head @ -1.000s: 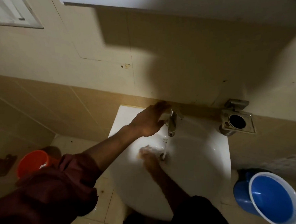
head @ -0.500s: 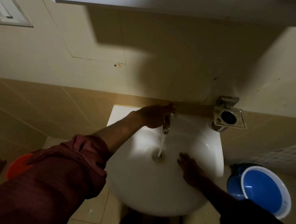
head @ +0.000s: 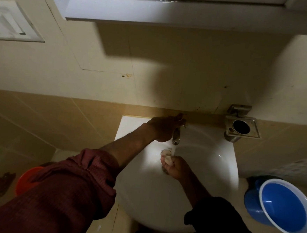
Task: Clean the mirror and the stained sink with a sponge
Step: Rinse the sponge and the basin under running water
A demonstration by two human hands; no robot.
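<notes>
Sponge back under tap — R hand.

Left hand covers the tap's handle, and the sponge is mostly buried in the right hand. Orange bucket half hidden behind the sleeve, blue bucket clipped by the edge.

One white sink, one tap, one pale sponge. Two hands: the left hand and the right hand. One blue bucket, one orange bucket, one metal wall holder.
</notes>
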